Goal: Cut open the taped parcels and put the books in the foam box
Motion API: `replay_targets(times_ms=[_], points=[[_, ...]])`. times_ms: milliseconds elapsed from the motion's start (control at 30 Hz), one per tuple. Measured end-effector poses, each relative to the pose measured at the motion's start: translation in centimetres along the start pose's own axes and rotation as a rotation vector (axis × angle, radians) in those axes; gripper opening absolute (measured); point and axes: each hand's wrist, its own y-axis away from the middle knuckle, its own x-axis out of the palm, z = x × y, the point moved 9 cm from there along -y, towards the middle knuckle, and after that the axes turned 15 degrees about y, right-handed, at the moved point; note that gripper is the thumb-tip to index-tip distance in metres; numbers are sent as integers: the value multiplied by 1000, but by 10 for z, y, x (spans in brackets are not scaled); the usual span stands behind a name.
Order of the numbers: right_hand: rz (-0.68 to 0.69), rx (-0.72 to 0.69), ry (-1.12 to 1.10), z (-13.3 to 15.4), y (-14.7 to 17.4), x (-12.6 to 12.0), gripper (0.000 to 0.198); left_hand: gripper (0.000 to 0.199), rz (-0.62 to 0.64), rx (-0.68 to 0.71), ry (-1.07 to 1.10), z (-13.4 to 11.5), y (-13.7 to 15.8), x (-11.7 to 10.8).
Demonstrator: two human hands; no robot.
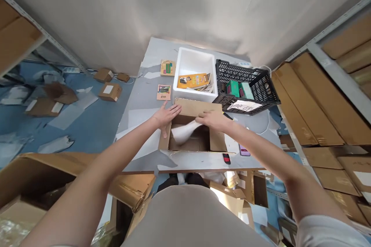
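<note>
A cardboard box [218, 141] stands on the table with its flaps spread out. At its left rim rests my left hand [167, 117], fingers stretched and thumb apart, holding nothing. My right hand [213, 120] is over the box's far right part, with its fingers closed on one end of a white sheet [185, 132]. The sheet is curved and slants down into the box; whether it is paper or thin foam I cannot tell. Bare cardboard shows on the box floor beside it.
Behind the box stand a white foam box [177, 73] with booklets [193, 81] and a black crate [268, 100] with green boxes [232, 88]. Small picture cards [164, 92] lie left. A red-and-black tool [226, 158] and a phone [244, 150] lie right. Cartons [313, 100] line the right side.
</note>
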Motion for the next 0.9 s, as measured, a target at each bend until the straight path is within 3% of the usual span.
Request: replay_targets(times_ms=[133,200,267,333,400,467,533,600,700,800,900], points=[[-308,467,-230,-68,85,-64,19,114,7,-87,81,0,10,-12],[-517,710,-374,-91,134,-77,22,109,-83,-158,175,-1,24,-25],[-716,924,-534,-100,177,-74,26,98,-264,-222,368,-9,41,-41],[-910,1096,-727,-94,206,-58,33,88,-496,-264,698,-28,57,-53],[-1083,1220,-947,-75,217,-38,42,92,-706,-321,1141,-57,65,-49],[-1188,1306,-1162,-47,210,-18,47,93,-759,-254,1543,-107,52,-39],[-1218,1360,-1334,-15,194,0,51,85,-718,-43,1846,-161,29,-39],[-1214,1331,-1435,10,180,13,63,69,-960,47,1974,-178,25,-49],[-1147,1064,-1533,20,170,21,80,55,-1286,26,1980,-168,38,-55],[-1086,749,-1616,0,182,18,64,51,-1318,-9,1921,-147,52,-56],[-1003,577,-1610,-29,196,9,55,50,-1319,-47,1843,-129,69,-55]])
